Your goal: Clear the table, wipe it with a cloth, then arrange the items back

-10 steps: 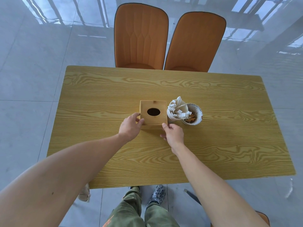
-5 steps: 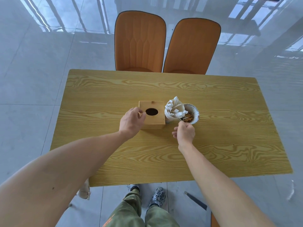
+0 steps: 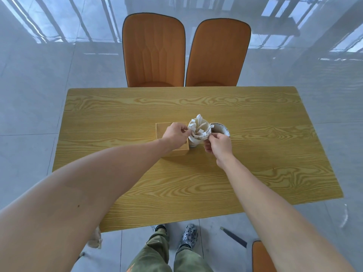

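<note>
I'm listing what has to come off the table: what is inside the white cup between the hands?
The white cup holds white paper-wrapped sticks, splayed above its rim. Their lower ends and the cup's bottom are hidden by the cup wall and the sticks themselves.

No readable text, label, brand, number or sign appeared anywhere in the view. An orange mark showed on the green trouser leg [image 3: 135, 268] at the bottom edge of the frame, cut off and too small to read. The patterning on the ceramic cup [image 3: 221, 129] near the centre was decoration, not lettering.
</note>
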